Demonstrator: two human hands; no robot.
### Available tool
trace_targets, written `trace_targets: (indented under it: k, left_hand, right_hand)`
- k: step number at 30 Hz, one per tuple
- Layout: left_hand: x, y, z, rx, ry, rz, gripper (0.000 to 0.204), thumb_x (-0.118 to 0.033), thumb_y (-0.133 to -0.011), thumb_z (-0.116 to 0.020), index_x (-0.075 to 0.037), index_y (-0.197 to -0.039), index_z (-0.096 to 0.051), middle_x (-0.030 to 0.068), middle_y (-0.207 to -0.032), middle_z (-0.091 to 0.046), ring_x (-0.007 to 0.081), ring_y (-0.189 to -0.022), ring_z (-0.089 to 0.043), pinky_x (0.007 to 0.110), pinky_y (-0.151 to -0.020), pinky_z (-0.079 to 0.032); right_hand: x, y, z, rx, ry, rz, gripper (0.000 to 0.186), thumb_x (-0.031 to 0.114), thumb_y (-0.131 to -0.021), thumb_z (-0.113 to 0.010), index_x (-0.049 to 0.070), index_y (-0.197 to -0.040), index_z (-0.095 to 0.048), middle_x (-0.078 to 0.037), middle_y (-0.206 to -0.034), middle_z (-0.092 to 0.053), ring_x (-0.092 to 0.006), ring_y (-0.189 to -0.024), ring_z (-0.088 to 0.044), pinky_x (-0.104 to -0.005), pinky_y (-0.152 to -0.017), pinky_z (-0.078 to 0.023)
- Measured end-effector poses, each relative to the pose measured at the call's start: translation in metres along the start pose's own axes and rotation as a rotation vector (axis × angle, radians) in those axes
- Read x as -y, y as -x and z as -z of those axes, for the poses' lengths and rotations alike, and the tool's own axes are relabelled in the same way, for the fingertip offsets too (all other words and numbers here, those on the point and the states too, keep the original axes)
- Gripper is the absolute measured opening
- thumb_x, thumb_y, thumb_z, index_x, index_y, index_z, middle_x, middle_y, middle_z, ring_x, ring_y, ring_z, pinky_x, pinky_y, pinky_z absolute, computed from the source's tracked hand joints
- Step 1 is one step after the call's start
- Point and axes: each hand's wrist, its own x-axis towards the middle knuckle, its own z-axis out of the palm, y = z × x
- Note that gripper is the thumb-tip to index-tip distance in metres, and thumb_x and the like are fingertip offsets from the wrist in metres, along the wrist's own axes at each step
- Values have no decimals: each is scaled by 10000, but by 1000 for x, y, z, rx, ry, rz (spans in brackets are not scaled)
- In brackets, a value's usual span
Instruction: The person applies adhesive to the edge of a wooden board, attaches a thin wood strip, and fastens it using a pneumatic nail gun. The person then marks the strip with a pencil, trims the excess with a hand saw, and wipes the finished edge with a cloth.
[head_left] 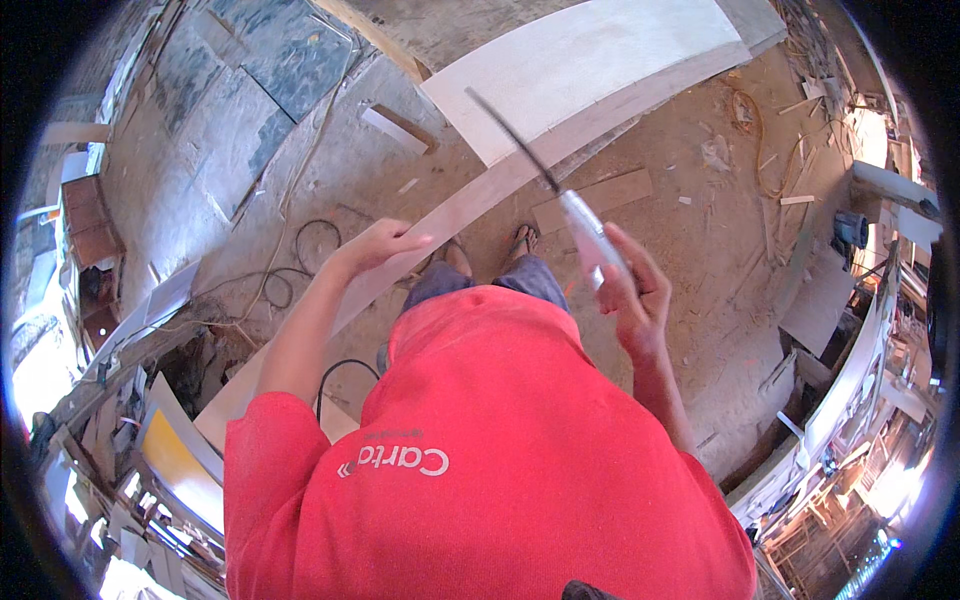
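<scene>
My left hand [385,245] grips a long, narrow, pale board strip [465,200], which runs diagonally from the lower left toward a wide, curved white panel [590,70] at the top. My right hand [635,280] holds a silver-bodied tool [588,225] with a long, thin, dark shaft or blade pointing up and left, over the strip and panel in this view; whether it touches either is unclear. My feet [520,240] in sandals stand just beyond the strip, below my red shirt.
Looped dark cable [298,280] lies on the dusty floor at left. A coiled orange hose [745,115], offcuts [590,195] and a blue cylindrical object [850,228] lie toward the right. Stacked boards and scrap line both sides; a leaning panel with yellow [175,455] is at lower left.
</scene>
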Motion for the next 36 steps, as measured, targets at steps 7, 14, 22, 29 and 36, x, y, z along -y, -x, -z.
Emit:
trace_targets:
  k: [7, 14, 22, 29, 36]
  left_hand:
    - [-45, -51, -32, -333, -167, -36, 701, -645, -930, -656, 48, -985, -749, 153, -855, -729, 248, -827, -688, 425, -750, -521]
    - [-88, -47, -50, -484, -316, 100, 845, -757, -926, -535, 47, -1081, -746, 327, -984, -724, 485, -998, -707, 514, -865, -552]
    - [-89, -46, -67, -604, -513, 90, 877, -810, -945, -415, 9, -994, -724, 312, -939, -725, 482, -949, -717, 563, -804, -555]
    - [-96, -45, -57, -557, -487, 114, 925, -851, -920, -400, 15, -966, -721, 308, -917, -724, 486, -927, -717, 561, -781, -554]
    - [-91, -47, -77, -539, -389, 124, 914, -845, -916, -427, 18, -930, -727, 306, -896, -725, 478, -912, -723, 550, -778, -558]
  right_hand:
    - [-3, -4, -33, 119, 456, 149, 443, 110, -968, -672, 70, -1407, -628, -237, -1003, -745, -242, -796, -748, -354, -732, -565]
    - [-18, 1, -39, 16, 437, 134, 452, 184, -972, -685, 123, -1416, -626, -265, -955, -725, -386, -800, -748, -413, -721, -575]
    - [-4, -3, -45, 18, 548, 127, 454, 215, -956, -689, 152, -1403, -638, -237, -801, -701, -417, -714, -712, -485, -661, -562]
    - [-4, -45, -61, 70, 559, 30, 430, 194, -974, -668, 148, -1400, -642, -274, -824, -687, -414, -729, -716, -439, -659, -554]
    - [2, -33, -57, 82, 648, 44, 452, 222, -976, -660, 141, -1419, -622, -281, -875, -696, -446, -804, -717, -479, -704, -559]
